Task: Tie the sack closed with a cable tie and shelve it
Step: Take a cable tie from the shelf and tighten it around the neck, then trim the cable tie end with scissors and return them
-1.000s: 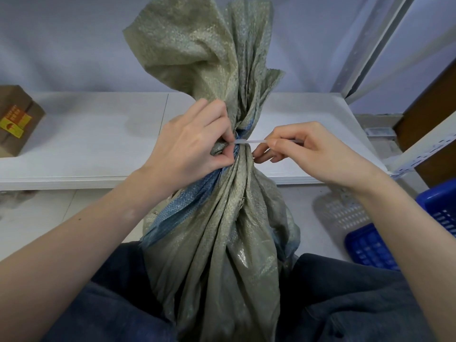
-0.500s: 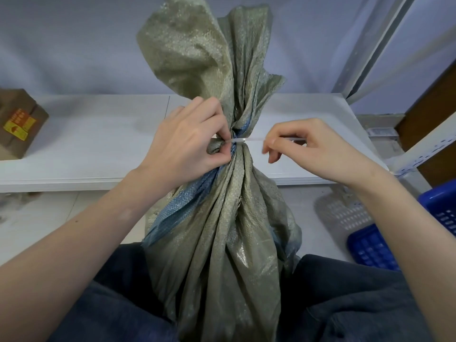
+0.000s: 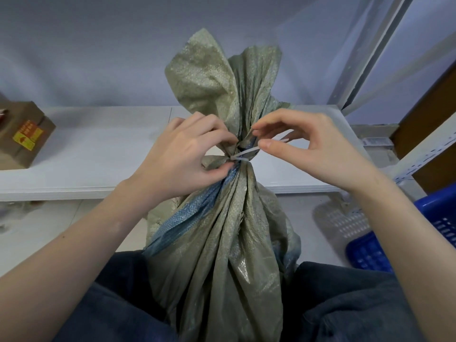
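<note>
**Cinching the tie on the gathered neck**

Standing upright between the knees: an olive-green woven plastic sack (image 3: 222,243), neck gathered and bunched, loose mouth flaring above. Around that neck, just beside the fingertips of both hands, a thin white plastic cable tie (image 3: 243,154), looped and apparently threaded, free tail slanting up and to the right.

Left hand (image 3: 182,156) closed on the bunched neck, thumb and fingers pinching the fabric right at the tie's head. Right hand (image 3: 311,149) half open, thumb and forefinger curled near the tail; contact likely at the thumb tip, but a firm pinch cannot be confirmed.

To finish well: re-pinch the tail close to the head, pull in line with the strap rather than sideways, and brace the head with the left thumb to stop the loop sliding up the cone of fabric. Worth keeping the pleats squeezed tight during the pull, since springy folds probably loosen a slack loop. Then a tug test before lifting.

Weave coarse and crinkly, faintly glossy, stiff enough to hold sharp creases; one blue woven stripe (image 3: 187,215) running diagonally below the left hand. Tie smooth, flat, narrow and flexible.

Beyond both hands, a flat white shelf board (image 3: 98,156), smooth and matte, the likely destination. Far left of the left hand, a brown cardboard box (image 3: 22,139) with a yellow label. Below the right wrist, a blue perforated plastic basket (image 3: 434,233).
</note>
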### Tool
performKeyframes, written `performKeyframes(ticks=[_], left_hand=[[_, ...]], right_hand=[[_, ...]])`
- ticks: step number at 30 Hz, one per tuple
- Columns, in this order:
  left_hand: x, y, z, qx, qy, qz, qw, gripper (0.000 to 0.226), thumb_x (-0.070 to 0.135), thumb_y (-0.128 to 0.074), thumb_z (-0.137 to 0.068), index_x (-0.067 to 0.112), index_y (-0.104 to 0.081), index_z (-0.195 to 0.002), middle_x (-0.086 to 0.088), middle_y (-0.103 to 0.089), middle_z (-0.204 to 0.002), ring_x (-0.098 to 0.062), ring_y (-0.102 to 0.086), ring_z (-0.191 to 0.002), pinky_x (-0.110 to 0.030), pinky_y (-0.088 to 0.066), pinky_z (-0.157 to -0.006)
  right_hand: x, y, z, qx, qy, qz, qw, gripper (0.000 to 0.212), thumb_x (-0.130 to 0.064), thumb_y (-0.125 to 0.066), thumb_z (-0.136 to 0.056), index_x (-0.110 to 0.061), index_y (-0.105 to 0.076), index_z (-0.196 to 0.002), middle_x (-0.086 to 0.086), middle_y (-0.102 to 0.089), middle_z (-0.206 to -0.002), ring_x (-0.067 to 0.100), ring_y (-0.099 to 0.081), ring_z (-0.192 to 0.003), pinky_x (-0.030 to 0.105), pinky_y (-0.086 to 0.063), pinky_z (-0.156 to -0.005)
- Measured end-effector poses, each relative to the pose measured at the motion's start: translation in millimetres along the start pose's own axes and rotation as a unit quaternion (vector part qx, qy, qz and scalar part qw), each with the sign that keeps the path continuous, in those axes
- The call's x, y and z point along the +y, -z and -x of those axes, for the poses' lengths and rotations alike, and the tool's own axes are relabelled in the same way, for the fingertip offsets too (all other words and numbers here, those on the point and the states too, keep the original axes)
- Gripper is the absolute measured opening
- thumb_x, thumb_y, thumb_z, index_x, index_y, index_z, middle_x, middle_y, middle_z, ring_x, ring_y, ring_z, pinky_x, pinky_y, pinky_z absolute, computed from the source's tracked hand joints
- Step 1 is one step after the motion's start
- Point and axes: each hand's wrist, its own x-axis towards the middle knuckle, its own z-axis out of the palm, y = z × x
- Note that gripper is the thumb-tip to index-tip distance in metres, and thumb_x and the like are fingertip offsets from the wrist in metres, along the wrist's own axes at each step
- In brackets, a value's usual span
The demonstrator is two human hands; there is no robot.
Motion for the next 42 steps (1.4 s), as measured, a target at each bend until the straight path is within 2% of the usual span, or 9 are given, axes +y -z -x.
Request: performKeyframes(ticks=[7,11,17,20,24,30,35,40,42], left_hand=[[-1.6,40.8,16.0,0.019,0.017,0.015,1.000,0.048,0.021,-0.044,-0.079,0.019,-0.056,-0.126,0.004,-0.057,-0.130,-0.013,-0.049,-0.114,-0.033,-0.038,-0.090],[2.2,62.2,14.0,0.045,0.017,0.004,0.999,0.045,0.025,-0.042,-0.088,0.019,-0.054,-0.130,0.006,-0.052,-0.138,-0.011,-0.047,-0.119,-0.028,-0.033,-0.092],[19.5,94.8,-10.5,0.101,-0.015,-0.028,0.994,0.046,0.030,-0.043,-0.092,0.019,-0.048,-0.137,0.003,-0.043,-0.147,-0.016,-0.043,-0.132,-0.032,-0.033,-0.102],[26.8,112.7,-31.9,0.121,-0.030,-0.043,0.991,0.048,0.031,-0.041,-0.093,0.017,-0.046,-0.138,0.000,-0.040,-0.149,-0.016,-0.036,-0.137,-0.031,-0.027,-0.108],[36.1,136.2,-68.2,0.132,-0.030,-0.057,0.989,0.053,0.037,-0.037,-0.093,0.020,-0.038,-0.143,0.002,-0.033,-0.153,-0.016,-0.029,-0.142,-0.039,-0.028,-0.112],[33.3,152.0,-118.9,0.126,-0.003,-0.077,0.989,0.059,0.045,-0.030,-0.091,0.022,-0.032,-0.146,0.002,-0.029,-0.155,-0.018,-0.027,-0.142,-0.039,-0.024,-0.113],[14.2,149.8,-148.0,0.107,0.021,-0.088,0.990,0.065,0.050,-0.024,-0.087,0.021,-0.034,-0.145,0.000,-0.031,-0.154,-0.020,-0.033,-0.139,-0.037,-0.026,-0.112],[-8.5,137.9,-170.6,0.066,0.040,-0.080,0.994,0.072,0.056,-0.018,-0.083,0.021,-0.034,-0.144,0.001,-0.032,-0.154,-0.018,-0.035,-0.138,-0.031,-0.025,-0.111],[-15.7,130.1,-179.4,0.042,0.039,-0.073,0.996,0.067,0.054,-0.025,-0.087,0.020,-0.036,-0.144,0.000,-0.034,-0.153,-0.018,-0.037,-0.137,-0.031,-0.026,-0.111]], right_hand=[[-24.9,13.6,9.7,0.037,0.014,-0.028,0.999,0.029,-0.033,-0.057,-0.086,-0.024,-0.064,-0.112,-0.010,-0.069,-0.109,0.003,-0.061,-0.106,0.035,-0.048,-0.095],[-40.0,23.3,13.7,0.066,0.025,0.003,0.997,0.027,-0.033,-0.057,-0.089,-0.030,-0.063,-0.115,-0.014,-0.066,-0.114,-0.003,-0.056,-0.110,0.029,-0.044,-0.100],[-61.0,45.1,14.0,0.090,0.065,0.075,0.991,0.044,-0.026,-0.056,-0.090,-0.035,-0.047,-0.132,-0.020,-0.045,-0.141,-0.011,-0.035,-0.130,0.017,-0.028,-0.110],[-72.9,63.3,10.7,0.112,0.076,0.100,0.986,0.049,-0.022,-0.056,-0.090,-0.034,-0.042,-0.136,-0.021,-0.039,-0.143,-0.013,-0.030,-0.130,0.002,-0.018,-0.105],[-86.6,95.4,0.7,0.146,0.092,0.129,0.977,0.054,-0.025,-0.054,-0.091,-0.040,-0.033,-0.139,-0.029,-0.033,-0.140,-0.022,-0.024,-0.125,-0.005,-0.014,-0.099],[-98.8,130.9,-28.8,0.169,0.095,0.169,0.966,0.052,-0.027,-0.053,-0.091,-0.034,-0.036,-0.139,-0.021,-0.040,-0.140,-0.010,-0.029,-0.127,-0.005,-0.015,-0.096],[-96.2,137.7,-68.4,0.171,0.102,0.198,0.960,0.050,-0.026,-0.053,-0.091,-0.031,-0.038,-0.138,-0.013,-0.043,-0.143,0.004,-0.035,-0.133,0.015,-0.022,-0.103],[-83.9,135.0,-104.3,0.167,0.103,0.193,0.961,0.048,-0.025,-0.052,-0.091,-0.028,-0.041,-0.137,-0.012,-0.044,-0.143,0.005,-0.037,-0.131,0.012,-0.022,-0.099],[-77.5,131.7,-116.9,0.162,0.101,0.192,0.963,0.047,-0.025,-0.052,-0.091,-0.026,-0.042,-0.137,-0.011,-0.044,-0.143,0.006,-0.037,-0.131,0.009,-0.020,-0.098]])
